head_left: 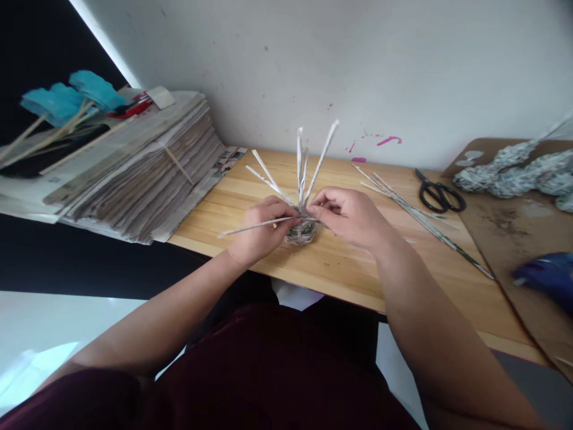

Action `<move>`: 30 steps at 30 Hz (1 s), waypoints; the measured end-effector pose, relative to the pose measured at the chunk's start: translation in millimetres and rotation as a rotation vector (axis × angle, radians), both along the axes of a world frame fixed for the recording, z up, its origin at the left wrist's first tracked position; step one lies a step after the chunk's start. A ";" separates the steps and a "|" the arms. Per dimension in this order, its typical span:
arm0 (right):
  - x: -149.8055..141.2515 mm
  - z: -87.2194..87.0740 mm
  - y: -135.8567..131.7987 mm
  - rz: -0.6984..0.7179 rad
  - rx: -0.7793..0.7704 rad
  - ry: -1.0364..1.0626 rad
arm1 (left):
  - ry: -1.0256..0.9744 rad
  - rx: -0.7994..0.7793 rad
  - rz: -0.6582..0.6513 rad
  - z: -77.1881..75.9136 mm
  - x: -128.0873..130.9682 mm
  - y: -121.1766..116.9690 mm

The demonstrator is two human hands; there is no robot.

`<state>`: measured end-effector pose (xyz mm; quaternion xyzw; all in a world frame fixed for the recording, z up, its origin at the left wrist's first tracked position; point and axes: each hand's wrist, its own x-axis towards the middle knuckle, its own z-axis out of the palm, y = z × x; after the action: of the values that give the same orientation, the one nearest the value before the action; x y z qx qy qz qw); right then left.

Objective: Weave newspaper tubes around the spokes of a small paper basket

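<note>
A small woven basket base of rolled newspaper tubes [301, 232] sits on the wooden table [340, 263]. Several paper tubes [319, 156] stick up and outward from it. My left hand [262, 230] is closed, pinching a horizontal paper tube [250, 227] that points left across the table. My right hand [349, 215] is closed too, its fingertips pinching the weave at the top of the basket base. Both hands touch the piece from either side.
A thick stack of newspapers [134, 173] lies at the left with teal paper pieces on sticks [67, 101] on top. Loose paper tubes [416, 215] and black scissors [439, 194] lie to the right. A brown board [514, 227] holds woven paper pieces [514, 170] and a blue object [548, 275].
</note>
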<state>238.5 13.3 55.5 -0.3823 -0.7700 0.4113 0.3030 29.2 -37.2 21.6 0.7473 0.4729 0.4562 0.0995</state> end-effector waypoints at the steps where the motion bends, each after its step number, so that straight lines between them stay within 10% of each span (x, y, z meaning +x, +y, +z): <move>1: 4.2 3.0 -0.7 0.019 -0.047 0.007 | 0.008 0.015 0.002 -1.1 -0.2 0.4; 8: 5.4 13.3 -17.0 0.211 -0.490 0.388 | 0.018 0.040 -0.021 -6.4 -0.9 0.1; 16: 4.4 6.2 -11.9 0.004 -0.618 0.689 | -0.168 -0.019 -0.060 -8.6 -1.7 5.3; 22: 6.1 14.7 -2.9 -0.084 -0.397 0.721 | -0.209 -0.023 -0.094 -13.4 -1.4 9.4; 30: -11.8 -11.0 -7.2 0.027 0.112 -0.025 | -0.184 -0.006 -0.071 -16.4 -0.8 9.6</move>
<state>226.6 6.1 44.5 -0.3596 -0.8006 0.3669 0.3085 28.4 -27.6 5.2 0.7181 0.4364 0.5177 0.1608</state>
